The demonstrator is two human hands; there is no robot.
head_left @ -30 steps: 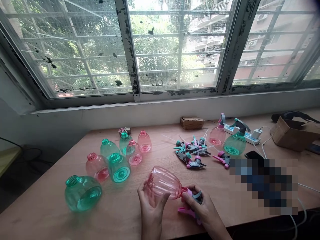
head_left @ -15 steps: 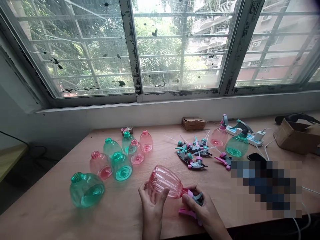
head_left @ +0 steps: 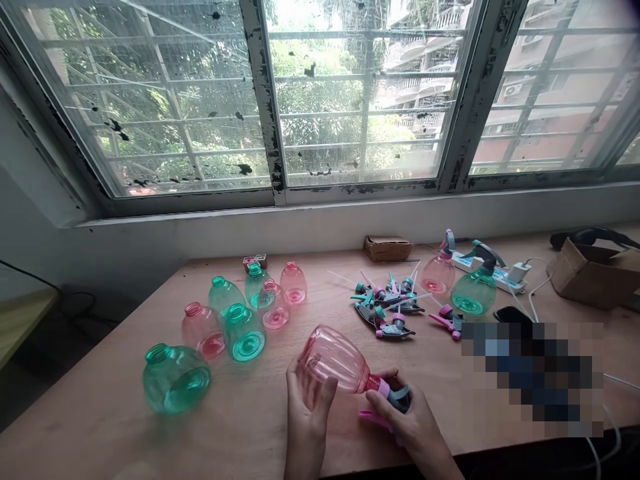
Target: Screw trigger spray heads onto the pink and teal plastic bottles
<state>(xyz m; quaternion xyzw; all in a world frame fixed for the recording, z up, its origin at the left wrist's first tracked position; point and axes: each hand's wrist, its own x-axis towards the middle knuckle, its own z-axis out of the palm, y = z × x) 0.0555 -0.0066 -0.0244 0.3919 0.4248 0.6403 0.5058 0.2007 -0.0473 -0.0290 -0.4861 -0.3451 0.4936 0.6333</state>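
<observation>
A clear pink spray bottle (head_left: pixel 340 360) lies tilted between my hands, its base to the upper left and its neck to the lower right. My left hand (head_left: pixel 311 410) is wrapped round the base end, thumb along the near side. At the neck, my right hand (head_left: pixel 403 407) grips the pink collar of a grey spray head (head_left: pixel 399 398), whose pink trigger (head_left: pixel 376 420) hangs below. The collar sits at the mouth of the bottle; whether it is fully threaded I cannot tell.
Several green bottles (head_left: pixel 175 380) and pink bottles (head_left: pixel 203 330) without heads stand left. Loose spray heads (head_left: pixel 387 303) lie in a pile behind my hands. A pink bottle (head_left: pixel 439 273) and a green bottle (head_left: pixel 474 290) with heads stand near a power strip (head_left: pixel 503 277) and cardboard box (head_left: pixel 595 270).
The base end of the pink bottle has risen slightly and turned a little, and my left hand has shifted slightly right with it. My right hand stays at the neck.
</observation>
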